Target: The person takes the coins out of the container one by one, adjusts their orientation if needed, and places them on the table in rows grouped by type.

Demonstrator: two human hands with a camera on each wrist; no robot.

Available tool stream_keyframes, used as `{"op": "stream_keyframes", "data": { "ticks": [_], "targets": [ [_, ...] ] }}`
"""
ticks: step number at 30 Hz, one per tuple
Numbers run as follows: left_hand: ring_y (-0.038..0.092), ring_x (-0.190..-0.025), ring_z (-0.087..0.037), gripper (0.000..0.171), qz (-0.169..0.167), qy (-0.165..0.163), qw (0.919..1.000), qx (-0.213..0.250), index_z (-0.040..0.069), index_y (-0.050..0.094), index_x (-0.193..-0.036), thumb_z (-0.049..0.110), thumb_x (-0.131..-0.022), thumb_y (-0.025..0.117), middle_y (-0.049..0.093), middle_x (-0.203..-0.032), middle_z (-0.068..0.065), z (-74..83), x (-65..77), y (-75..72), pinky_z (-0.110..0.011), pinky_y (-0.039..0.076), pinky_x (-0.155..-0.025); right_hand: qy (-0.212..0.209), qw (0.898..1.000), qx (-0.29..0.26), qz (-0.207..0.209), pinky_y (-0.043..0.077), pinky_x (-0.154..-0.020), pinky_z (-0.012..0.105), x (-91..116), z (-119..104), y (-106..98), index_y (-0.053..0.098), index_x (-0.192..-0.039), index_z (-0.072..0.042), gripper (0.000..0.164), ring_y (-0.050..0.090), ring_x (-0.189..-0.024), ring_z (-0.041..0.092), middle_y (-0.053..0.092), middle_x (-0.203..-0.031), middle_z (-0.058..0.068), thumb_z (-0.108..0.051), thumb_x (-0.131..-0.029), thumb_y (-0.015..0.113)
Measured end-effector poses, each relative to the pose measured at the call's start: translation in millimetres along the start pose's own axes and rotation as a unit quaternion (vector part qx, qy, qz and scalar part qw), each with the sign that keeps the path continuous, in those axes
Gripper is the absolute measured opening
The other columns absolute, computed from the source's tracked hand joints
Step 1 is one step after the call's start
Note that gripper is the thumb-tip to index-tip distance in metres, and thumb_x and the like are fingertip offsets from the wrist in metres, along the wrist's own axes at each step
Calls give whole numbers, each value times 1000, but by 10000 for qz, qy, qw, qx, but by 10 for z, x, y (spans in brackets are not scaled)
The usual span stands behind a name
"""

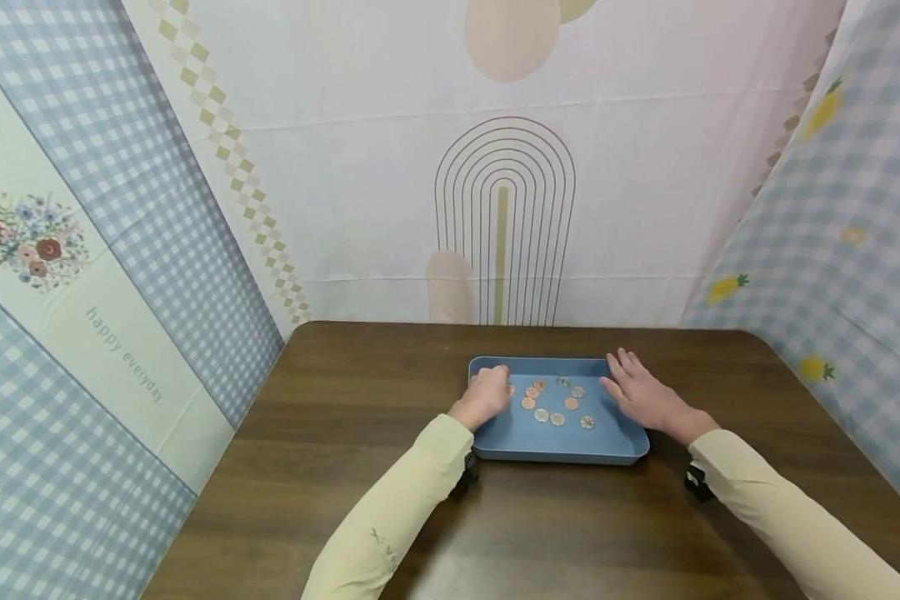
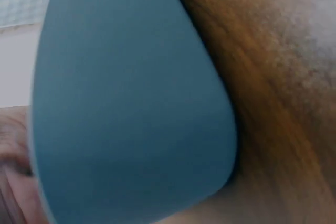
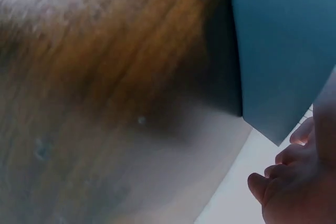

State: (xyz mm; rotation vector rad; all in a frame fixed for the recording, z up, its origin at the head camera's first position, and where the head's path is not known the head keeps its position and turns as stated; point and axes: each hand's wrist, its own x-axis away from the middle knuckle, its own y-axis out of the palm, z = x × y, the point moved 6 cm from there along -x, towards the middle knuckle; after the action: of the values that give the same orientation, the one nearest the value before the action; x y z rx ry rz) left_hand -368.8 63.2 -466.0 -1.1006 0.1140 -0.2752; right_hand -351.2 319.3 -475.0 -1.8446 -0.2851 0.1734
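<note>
A shallow blue tray (image 1: pixel 525 446) lies on the table with several coins spread inside. Copper-coloured coins (image 1: pixel 528 403) are mostly toward the left and middle, and silver-coloured coins (image 1: pixel 557 419) toward the middle and right. My left hand (image 1: pixel 486 393) is over the tray's left side, fingers bent, right beside a copper coin (image 1: pixel 512 389). Its fingertips are hidden, so I cannot tell whether they pinch a coin. My right hand (image 1: pixel 645 398) lies over the tray's right rim with fingers extended. In the right wrist view its fingers (image 3: pixel 286 174) show beyond the tray's corner.
The brown wooden table (image 1: pixel 360 433) extends on all sides of the tray. Behind it hangs a white patterned cloth (image 1: pixel 360 200); blue checked cloths (image 1: pixel 832 275) flank both sides. Both forearms reach in from the front edge.
</note>
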Motion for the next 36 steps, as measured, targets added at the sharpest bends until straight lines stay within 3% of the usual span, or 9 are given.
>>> {"op": "stream_keyframes", "data": {
  "ticks": [3, 7, 13, 25, 29, 33, 36],
  "targets": [
    [54, -66, -18, 19, -16, -16, 9999, -101, 4, 66, -102, 18, -101, 53, 63, -85, -10, -3, -6, 18, -30, 45, -59, 3, 10000, -53, -35, 14, -115, 65, 25, -41, 44, 13, -151, 12, 71, 6, -146, 53, 4, -158, 36, -40, -107, 32],
    [48, -61, -17, 21, 22, -75, 9999, -138, 6, 62, -85, 18, -100, 54, 54, -73, -7, -24, -7, 42, -29, 41, -55, 42, 10000, 62, -62, 14, -116, 64, 57, -61, 106, 12, -151, 13, 72, 7, -146, 52, 5, -158, 35, -41, -107, 31],
    [56, -70, -20, 15, 96, -239, 9997, 30, 6, 60, -95, 20, -100, 56, 59, -81, -8, -62, 9, 39, -32, 46, -60, 131, 9998, 122, 7, 15, -116, 63, 87, -55, 150, 11, -151, 13, 76, 9, -147, 51, 4, -159, 35, -47, -106, 28],
    [54, -51, -13, 14, -390, -214, 9982, 413, 6, 63, -103, 19, -99, 57, 59, -76, -5, -90, 8, 100, -26, 43, -47, 266, 9995, 165, 52, 15, -116, 62, 147, -76, 189, 10, -151, 12, 78, 8, -147, 50, 3, -159, 33, -48, -106, 29],
    [56, -62, -17, 13, -433, -204, 9981, 390, 8, 61, -105, 19, -98, 58, 58, -88, -7, -82, 51, 95, -29, 45, -54, 283, 9994, 164, 58, 15, -116, 63, 172, -102, 193, 11, -151, 12, 76, 7, -147, 50, 2, -159, 33, -45, -106, 33],
    [54, -78, -20, 10, -205, -91, 9994, 272, 10, 61, -102, 15, -93, 62, 56, -98, -8, -66, 84, 80, -33, 47, -67, 230, 9987, 424, 178, 14, -116, 63, 205, -138, 188, 14, -150, 14, 76, 10, -147, 51, 6, -158, 35, -45, -106, 33],
    [52, -81, -19, 11, -85, -13, 9998, 191, 12, 61, -100, 13, -90, 65, 57, -96, -6, -53, 93, 88, -33, 45, -70, 204, 9971, 687, 275, 13, -117, 63, 232, -158, 176, 17, -149, 14, 77, 12, -146, 51, 10, -158, 35, -47, -106, 30]
  ]
}}
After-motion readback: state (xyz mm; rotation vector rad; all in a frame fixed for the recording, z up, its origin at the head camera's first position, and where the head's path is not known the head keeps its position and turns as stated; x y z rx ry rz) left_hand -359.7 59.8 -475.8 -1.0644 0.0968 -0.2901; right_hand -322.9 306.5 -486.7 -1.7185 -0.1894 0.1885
